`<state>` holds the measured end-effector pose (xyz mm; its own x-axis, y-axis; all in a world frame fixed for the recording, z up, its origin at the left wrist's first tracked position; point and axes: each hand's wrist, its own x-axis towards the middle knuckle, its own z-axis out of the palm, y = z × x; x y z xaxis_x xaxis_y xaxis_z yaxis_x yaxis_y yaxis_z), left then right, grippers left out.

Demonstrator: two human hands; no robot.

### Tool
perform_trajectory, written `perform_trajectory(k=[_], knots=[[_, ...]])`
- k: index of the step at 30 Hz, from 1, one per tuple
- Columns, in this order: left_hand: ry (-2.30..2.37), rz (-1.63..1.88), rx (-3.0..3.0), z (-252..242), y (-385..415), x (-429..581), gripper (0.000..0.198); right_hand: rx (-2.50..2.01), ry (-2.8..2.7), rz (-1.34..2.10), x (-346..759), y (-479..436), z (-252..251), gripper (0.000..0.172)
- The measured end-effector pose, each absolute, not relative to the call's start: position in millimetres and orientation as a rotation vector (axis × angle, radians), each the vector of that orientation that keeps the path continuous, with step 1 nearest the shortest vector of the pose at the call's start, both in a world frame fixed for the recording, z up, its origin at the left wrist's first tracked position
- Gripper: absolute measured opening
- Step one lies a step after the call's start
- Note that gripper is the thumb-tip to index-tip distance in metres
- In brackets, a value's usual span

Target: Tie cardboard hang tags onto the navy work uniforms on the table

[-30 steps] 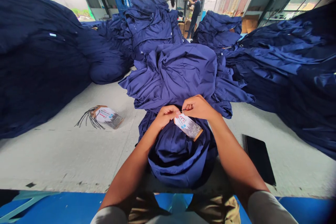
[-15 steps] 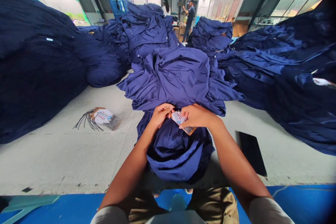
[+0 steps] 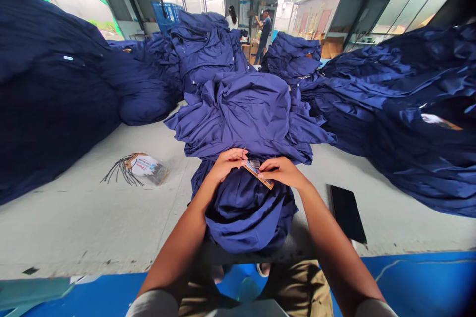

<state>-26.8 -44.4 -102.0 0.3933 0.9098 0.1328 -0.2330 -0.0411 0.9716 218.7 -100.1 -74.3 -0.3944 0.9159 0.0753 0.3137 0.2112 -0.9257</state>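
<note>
My left hand point(image 3: 227, 164) and my right hand point(image 3: 280, 172) meet above a folded navy work garment point(image 3: 247, 213). Between them a card hang tag with a brown edge point(image 3: 257, 173) turns nearly edge-on, so its print is mostly hidden. My right fingers pinch the tag. My left fingers seem to pinch its thin dark cord point(image 3: 243, 152), though the grip is partly hidden. Further left on the table lies a clear bag of printed tags point(image 3: 147, 168), with loose black cords point(image 3: 119, 171) spilling from it.
Large heaps of navy garments point(image 3: 238, 114) fill the pale table point(image 3: 92, 228) ahead and on both sides. A black flat slate point(image 3: 347, 213) lies to my right. Two people point(image 3: 260, 34) stand at the far back near a blue crate point(image 3: 167, 17) and cardboard boxes point(image 3: 330, 48).
The tag has rotated from showing its printed face to almost edge-on. My hands have shifted slightly apart around it, and the whole view has tilted a little upward.
</note>
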Motion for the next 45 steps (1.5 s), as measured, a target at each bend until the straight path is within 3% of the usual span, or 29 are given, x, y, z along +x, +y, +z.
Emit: perform_trajectory(k=[12, 37, 41, 45], knots=[[0.772, 1.037, 1.364, -107, -42, -25, 0.048, -1.198, -1.581, 0.974, 218, -96, -96, 0.031], [0.787, 1.056, 1.346, -113, -39, -26, 0.049, -1.248, -1.318, 1.089, 224, -96, -102, 0.033], [0.787, 1.092, 1.34, -111, -40, -25, 0.044, -1.069, -1.376, 1.288, 223, -103, -97, 0.042], [0.823, 1.087, 1.378, -107, -43, -24, 0.043, -1.071, -1.328, 1.203, 220, -104, -98, 0.048]])
